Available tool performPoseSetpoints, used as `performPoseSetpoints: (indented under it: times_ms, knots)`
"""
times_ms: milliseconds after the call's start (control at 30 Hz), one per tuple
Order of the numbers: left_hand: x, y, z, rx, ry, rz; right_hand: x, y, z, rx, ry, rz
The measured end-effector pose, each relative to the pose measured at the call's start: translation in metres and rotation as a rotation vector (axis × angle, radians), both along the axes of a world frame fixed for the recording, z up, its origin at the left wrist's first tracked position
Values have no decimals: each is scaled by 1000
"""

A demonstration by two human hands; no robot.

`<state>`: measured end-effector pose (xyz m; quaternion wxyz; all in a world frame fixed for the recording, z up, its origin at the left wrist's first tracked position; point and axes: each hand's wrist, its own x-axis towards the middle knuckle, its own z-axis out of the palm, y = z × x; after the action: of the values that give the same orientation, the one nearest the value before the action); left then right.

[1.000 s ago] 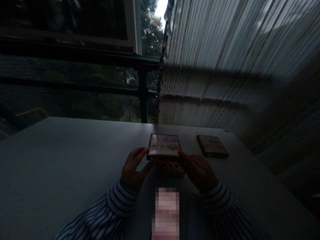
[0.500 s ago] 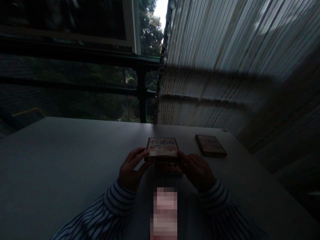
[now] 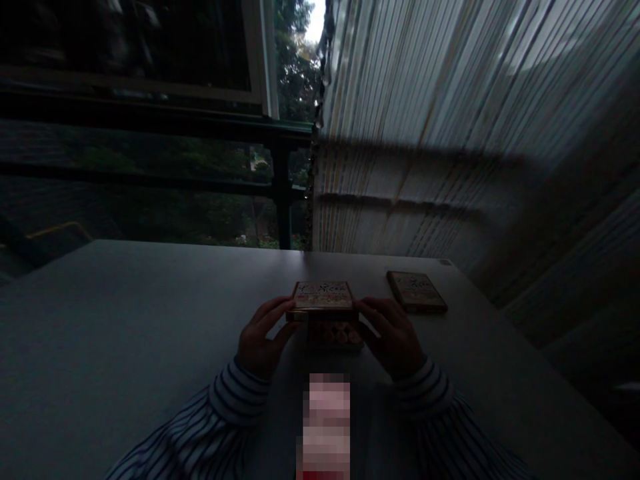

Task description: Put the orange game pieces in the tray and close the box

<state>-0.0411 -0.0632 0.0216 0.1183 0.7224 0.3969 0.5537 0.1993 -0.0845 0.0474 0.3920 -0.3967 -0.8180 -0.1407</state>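
Observation:
Both of my hands hold a flat, square printed box lid (image 3: 322,297) just above the grey table (image 3: 125,320). My left hand (image 3: 260,340) pinches its left edge and my right hand (image 3: 393,337) grips its right edge. Under the lid's near side sits the box's tray (image 3: 335,335) with rows of small reddish round pieces, partly hidden by the lid. The light is dim. Striped sleeves cover both of my forearms.
A second flat printed box (image 3: 416,291) lies on the table to the right, near the far edge. Behind the table stand a dark window railing (image 3: 280,193) on the left and a striped curtain (image 3: 450,133) on the right.
The lid, held in both hands, has tipped flatter and come lower over the tray. The view shifted slightly; the second box has not moved.

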Motion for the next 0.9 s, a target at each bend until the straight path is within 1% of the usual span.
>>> performPoseSetpoints:
  times_ms: [133, 267, 367, 500, 600, 667, 733, 900]
  knots:
    - [2, 2, 11, -25, 26, -10, 3, 2, 2, -7, 29, -11]
    - [2, 6, 31, -26, 67, -60, 6, 5, 12, -6, 78, -25]
    - [0, 13, 50, -67, 101, -118, 8, 10, 25, -7, 82, -39]
    - [-2, 25, 73, -177, 165, -211, 9, 17, 49, -60, 60, -63]
    - [-2, 34, 86, -247, 194, -225, 11, 23, 66, -113, 11, -66]
    - [0, 40, 92, -265, 219, -239, 12, 27, 72, -140, -8, -68]
    - [1, 46, 94, -259, 247, -260, 14, 31, 74, -167, -24, -65]
    - [2, 55, 91, -265, 349, -273, 19, 38, 70, -237, -65, -66]
